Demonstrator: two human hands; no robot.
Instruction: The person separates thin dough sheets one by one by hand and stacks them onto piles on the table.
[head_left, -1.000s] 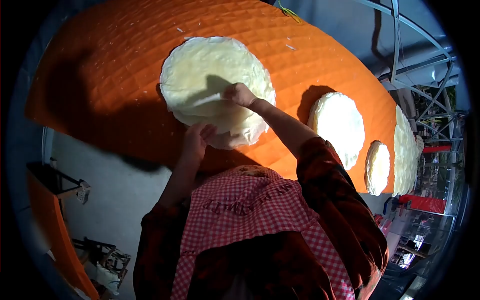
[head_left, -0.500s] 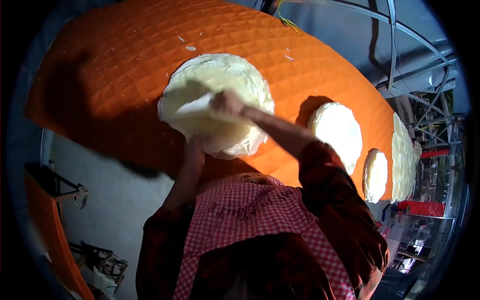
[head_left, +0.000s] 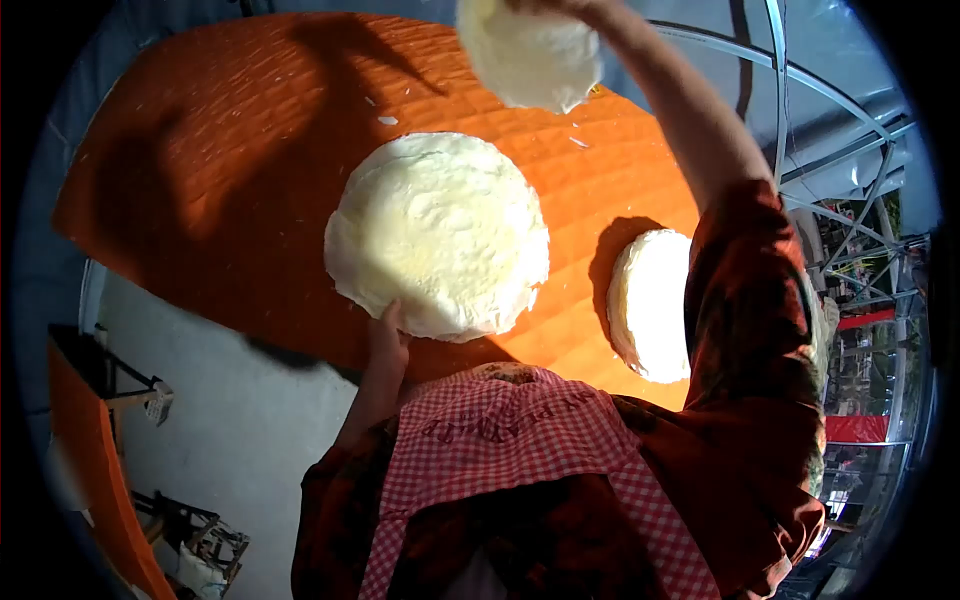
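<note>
A broad, round stack of thin, pale flatbreads [head_left: 445, 235] lies on the orange quilted cloth. At its near left edge is my left hand [head_left: 388, 338], touching the rim with the fingers extended; some fingertips are hard to make out. My right hand [head_left: 548, 5] is raised past the far side of the stack, partly cut off by the top of the view. It is closed on the edge of one thin round flatbread [head_left: 530, 55], which hangs in the air above the cloth.
The orange quilted cloth [head_left: 230, 190] carries white crumbs [head_left: 387, 120] near the far side. To the right stands another pale stack [head_left: 650, 305], partly behind my right sleeve. Metal frame bars [head_left: 775, 90] rise at far right. A grey floor [head_left: 220, 390] shows at lower left.
My right hand has swung up and away from the stack, carrying a flatbread off it. My left hand stays by the near edge. The right sleeve now covers more of the right-hand stacks.
</note>
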